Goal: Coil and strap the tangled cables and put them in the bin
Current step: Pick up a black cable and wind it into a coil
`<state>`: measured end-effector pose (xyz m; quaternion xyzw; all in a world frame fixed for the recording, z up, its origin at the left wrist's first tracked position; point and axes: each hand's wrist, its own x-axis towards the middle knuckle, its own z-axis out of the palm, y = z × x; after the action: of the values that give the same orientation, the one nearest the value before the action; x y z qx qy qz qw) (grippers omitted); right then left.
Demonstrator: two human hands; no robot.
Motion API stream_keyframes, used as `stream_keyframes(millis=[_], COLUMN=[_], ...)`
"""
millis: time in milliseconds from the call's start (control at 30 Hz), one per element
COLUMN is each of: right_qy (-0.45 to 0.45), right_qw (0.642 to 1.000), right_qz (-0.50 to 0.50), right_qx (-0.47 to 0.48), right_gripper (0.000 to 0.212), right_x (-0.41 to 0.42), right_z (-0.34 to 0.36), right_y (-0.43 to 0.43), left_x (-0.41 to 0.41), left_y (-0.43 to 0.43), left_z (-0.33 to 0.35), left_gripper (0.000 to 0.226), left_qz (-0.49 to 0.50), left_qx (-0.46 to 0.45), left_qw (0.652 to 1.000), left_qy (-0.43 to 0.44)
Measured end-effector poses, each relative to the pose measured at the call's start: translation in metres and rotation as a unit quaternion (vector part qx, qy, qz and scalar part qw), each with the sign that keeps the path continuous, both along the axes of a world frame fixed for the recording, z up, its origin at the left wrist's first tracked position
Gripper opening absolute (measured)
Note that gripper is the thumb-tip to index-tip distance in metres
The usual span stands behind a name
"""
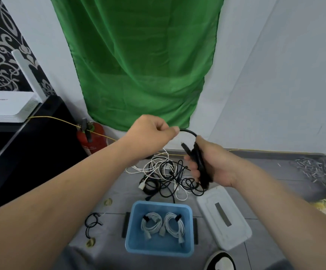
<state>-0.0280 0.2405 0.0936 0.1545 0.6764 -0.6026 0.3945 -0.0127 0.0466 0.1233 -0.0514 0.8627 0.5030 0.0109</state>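
My right hand [214, 164] grips a bundle of coiled black cable [201, 164] upright above the floor. My left hand [150, 131] pinches the free length of that same cable [189, 131], which arcs from its fingertips to the bundle. Below both hands lies a tangle of black and white cables [168, 176] on the grey floor. Nearer to me stands a blue bin [159, 250] holding two coiled white cables [163, 224], each bound with a black strap.
A white lid [224, 217] lies right of the bin. Black straps [126, 224] flank the bin, and thin black loops [92, 224] lie to its left. A red extinguisher [92, 136], a black cabinet [21, 152] with a white router [6, 106], and a shoe [220, 261] are nearby.
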Motion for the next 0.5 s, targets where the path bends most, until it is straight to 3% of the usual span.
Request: stream_keyframes(millis=[133,267,500], right_qy=[-0.005,-0.009,0.022], right_qw=[0.985,0.946,0.904], right_qz=[-0.135,-0.249,-0.29], right_qx=[-0.107,-0.209,-0.314], right_gripper=[0.069,0.065,0.062], right_x=[-0.009,-0.012,-0.015], right_z=[-0.001,0.003,0.013], right_y=[-0.003,-0.006,-0.005], left_x=[0.018,0.033,0.034], left_y=[0.019,0.033,0.028], left_z=[-0.007,-0.018,-0.034], left_gripper=[0.026,0.028,0.043], left_qz=[-0.104,-0.189,-0.273], left_qx=[0.073,0.058,0.062], left_qw=[0.989,0.975,0.952], left_qy=[-0.069,-0.097,-0.125])
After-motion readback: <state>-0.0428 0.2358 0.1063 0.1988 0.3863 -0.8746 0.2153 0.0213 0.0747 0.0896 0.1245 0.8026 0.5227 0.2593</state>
